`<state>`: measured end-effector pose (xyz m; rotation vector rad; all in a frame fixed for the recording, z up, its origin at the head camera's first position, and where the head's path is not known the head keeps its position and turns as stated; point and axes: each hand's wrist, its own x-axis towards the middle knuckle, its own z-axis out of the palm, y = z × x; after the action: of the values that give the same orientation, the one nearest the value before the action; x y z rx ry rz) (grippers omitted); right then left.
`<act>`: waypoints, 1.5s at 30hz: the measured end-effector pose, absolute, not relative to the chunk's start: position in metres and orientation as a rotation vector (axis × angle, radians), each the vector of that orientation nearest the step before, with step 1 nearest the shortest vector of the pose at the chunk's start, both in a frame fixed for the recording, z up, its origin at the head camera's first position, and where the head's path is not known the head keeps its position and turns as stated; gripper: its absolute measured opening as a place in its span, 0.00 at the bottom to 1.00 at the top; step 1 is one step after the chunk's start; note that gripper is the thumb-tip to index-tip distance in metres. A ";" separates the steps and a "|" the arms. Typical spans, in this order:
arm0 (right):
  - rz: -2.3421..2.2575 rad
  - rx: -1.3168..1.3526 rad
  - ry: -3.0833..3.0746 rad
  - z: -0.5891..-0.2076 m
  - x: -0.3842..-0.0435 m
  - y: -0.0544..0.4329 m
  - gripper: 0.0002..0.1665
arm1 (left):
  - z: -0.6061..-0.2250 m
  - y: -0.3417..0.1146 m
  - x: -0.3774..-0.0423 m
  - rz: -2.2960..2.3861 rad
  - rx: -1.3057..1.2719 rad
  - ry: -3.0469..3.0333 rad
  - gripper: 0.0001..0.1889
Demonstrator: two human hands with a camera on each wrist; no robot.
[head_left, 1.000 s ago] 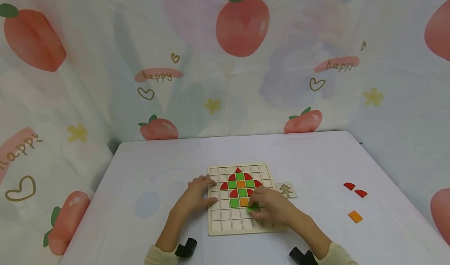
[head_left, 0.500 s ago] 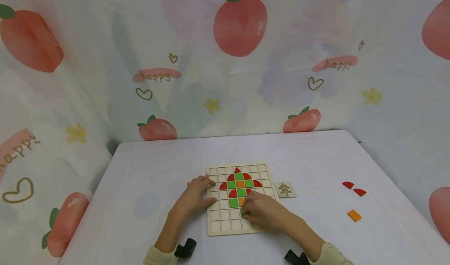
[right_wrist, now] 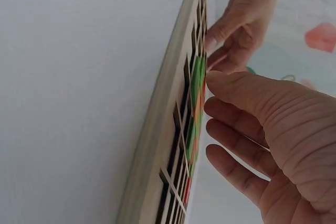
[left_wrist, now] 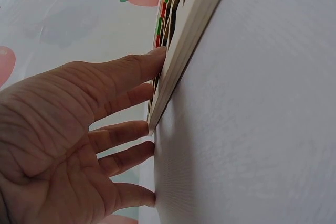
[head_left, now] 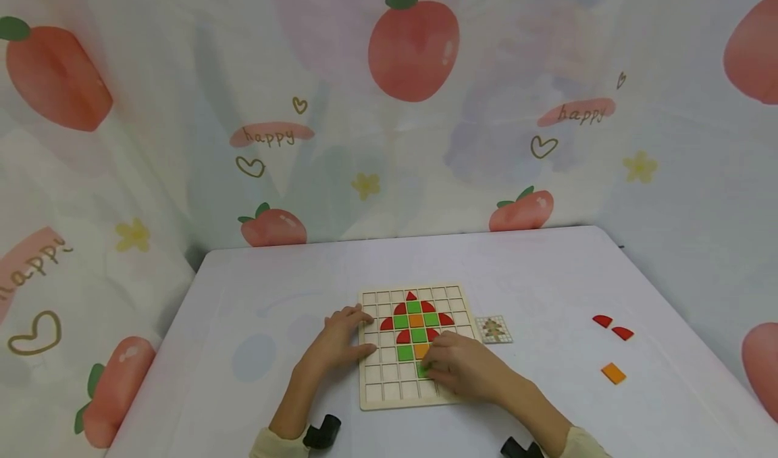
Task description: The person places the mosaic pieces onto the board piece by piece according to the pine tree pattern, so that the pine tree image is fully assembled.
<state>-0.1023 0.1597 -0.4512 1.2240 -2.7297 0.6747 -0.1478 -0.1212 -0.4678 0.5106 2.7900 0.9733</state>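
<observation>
A light wooden grid board (head_left: pixel 389 392) lies on the table with a tree-like figure of red, green and orange tiles in its cells. My right hand (head_left: pixel 464 367) is over its lower middle, thumb and fingertips at a green square tile (head_left: pixel 422 370) just below an orange square tile (head_left: pixel 421 351). The fingers partly cover that green tile; in the right wrist view the fingertips (right_wrist: pixel 212 109) are close against the board's face. My left hand (head_left: pixel 337 338) steadies the board's left edge, fingers spread, and its thumb (left_wrist: pixel 152 59) touches the rim in the left wrist view.
A small pattern card (head_left: pixel 494 329) with a tree picture lies against the board's right side. Further right on the table (head_left: pixel 547 275) are two red quarter-round tiles (head_left: pixel 623 334) and an orange square tile (head_left: pixel 614 373). Printed cloth hangs behind and at both sides.
My right hand has moved a little left and down with the green square tile, to the cell beneath the orange one. The left hand has stayed at the board's edge.
</observation>
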 end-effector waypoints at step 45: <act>0.699 0.211 -2.733 -0.452 -0.057 0.359 0.18 | -0.471 -0.121 -0.149 0.945 0.493 2.823 0.24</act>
<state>-0.0571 0.3593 -0.4518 0.2109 -2.7325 0.6986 -0.1489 -0.1206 -0.4712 0.4930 2.8229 0.9454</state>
